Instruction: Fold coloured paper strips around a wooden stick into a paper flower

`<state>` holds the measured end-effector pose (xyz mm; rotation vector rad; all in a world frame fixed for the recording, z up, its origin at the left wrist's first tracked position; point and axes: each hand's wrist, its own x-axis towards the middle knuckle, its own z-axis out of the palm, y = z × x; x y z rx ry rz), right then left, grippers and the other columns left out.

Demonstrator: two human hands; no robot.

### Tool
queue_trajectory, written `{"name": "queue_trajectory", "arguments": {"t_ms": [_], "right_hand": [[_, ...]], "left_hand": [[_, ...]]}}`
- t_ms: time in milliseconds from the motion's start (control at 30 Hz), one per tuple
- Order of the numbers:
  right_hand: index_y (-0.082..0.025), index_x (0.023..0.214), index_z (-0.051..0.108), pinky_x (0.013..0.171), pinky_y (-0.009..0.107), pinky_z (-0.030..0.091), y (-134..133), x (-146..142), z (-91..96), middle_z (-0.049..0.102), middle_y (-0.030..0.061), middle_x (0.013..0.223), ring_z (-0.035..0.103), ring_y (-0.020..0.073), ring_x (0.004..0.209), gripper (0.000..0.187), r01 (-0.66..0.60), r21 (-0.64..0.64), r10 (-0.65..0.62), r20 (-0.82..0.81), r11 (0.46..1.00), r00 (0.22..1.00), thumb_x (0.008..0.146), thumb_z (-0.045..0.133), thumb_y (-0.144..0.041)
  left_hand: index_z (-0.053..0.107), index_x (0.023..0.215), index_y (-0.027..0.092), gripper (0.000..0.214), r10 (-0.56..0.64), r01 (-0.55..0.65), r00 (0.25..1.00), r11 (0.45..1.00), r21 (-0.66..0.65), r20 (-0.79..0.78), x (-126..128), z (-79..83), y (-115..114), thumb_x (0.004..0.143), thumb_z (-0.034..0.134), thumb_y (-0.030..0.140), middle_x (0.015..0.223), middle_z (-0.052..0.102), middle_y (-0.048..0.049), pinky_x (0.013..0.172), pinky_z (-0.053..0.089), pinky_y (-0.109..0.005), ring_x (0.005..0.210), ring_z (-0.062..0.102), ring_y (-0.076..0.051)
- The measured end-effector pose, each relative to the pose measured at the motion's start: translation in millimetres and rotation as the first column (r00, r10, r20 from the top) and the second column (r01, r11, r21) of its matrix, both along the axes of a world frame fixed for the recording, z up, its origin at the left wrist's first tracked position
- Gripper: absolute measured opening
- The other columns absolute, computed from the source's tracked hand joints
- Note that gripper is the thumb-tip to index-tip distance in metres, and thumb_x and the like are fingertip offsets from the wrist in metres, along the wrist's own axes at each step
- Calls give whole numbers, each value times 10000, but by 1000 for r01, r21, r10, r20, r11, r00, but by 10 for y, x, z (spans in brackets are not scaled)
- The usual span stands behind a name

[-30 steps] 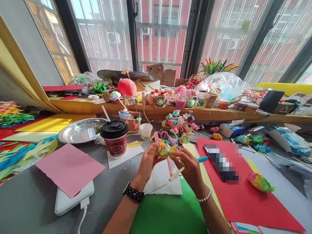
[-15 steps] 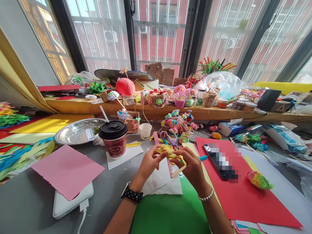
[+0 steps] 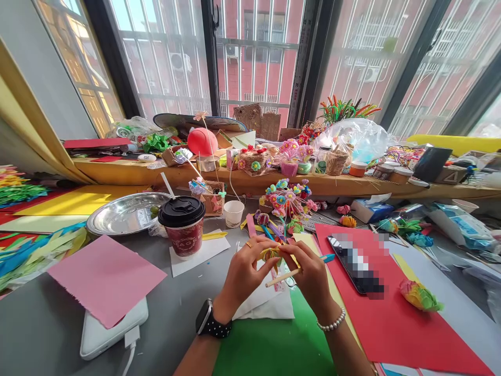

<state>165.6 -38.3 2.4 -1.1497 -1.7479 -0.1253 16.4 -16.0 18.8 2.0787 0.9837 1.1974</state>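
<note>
Between my two hands is a small yellow paper flower [image 3: 270, 254], its folded petals partly hidden by the fingers. My left hand [image 3: 245, 271] pinches it from the left, a ring and a dark watch showing on finger and wrist. My right hand [image 3: 309, 266] is closed on its other side, and a pale wooden stick [image 3: 279, 278] with a blue end lies across that palm. White paper [image 3: 266, 305] and a green sheet [image 3: 274, 344] lie beneath the hands.
A lidded paper cup [image 3: 182, 230] and a metal plate [image 3: 113, 211] stand at left, near pink paper [image 3: 107, 282] over a white power bank [image 3: 113, 329]. To the right, a phone [image 3: 350, 263] and a paper flower [image 3: 420, 296] rest on red paper [image 3: 391, 318].
My left hand has turned, its fingers now more over the flower. The stick in my right hand has swung to a flatter slant, its pale end further left.
</note>
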Motion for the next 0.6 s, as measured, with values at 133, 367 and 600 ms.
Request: {"name": "queue_trajectory", "arguments": {"t_ms": [133, 367, 600], "right_hand": [[-181, 844, 599, 576, 222, 465, 1, -10, -9, 604, 39, 722, 583, 130, 664, 131, 31, 19, -31, 4, 999, 1000, 811, 473, -193], [-177, 832, 597, 569, 230, 460, -7, -63, -9, 600, 44, 706, 580, 135, 637, 144, 57, -2, -57, 30, 998, 998, 815, 458, -207], [-178, 804, 587, 556, 229, 457, 33, -84, -74, 596, 42, 702, 576, 140, 625, 145, 51, -64, -46, 72, 997, 996, 818, 454, -235]], "left_hand": [[592, 993, 242, 297, -41, 41, 999, 999, 5, -22, 10, 30, -48, 702, 559, 294, 1002, 571, -69, 521, 396, -226, 567, 473, -113], [604, 920, 252, 218, 41, -38, 996, 999, 37, -80, 30, -29, -13, 730, 501, 228, 883, 614, -28, 506, 362, -223, 492, 431, -96], [593, 899, 247, 194, 4, -4, 986, 1000, 1, -168, -19, -41, 27, 733, 496, 270, 875, 612, -28, 590, 389, -238, 705, 538, -163]]}}
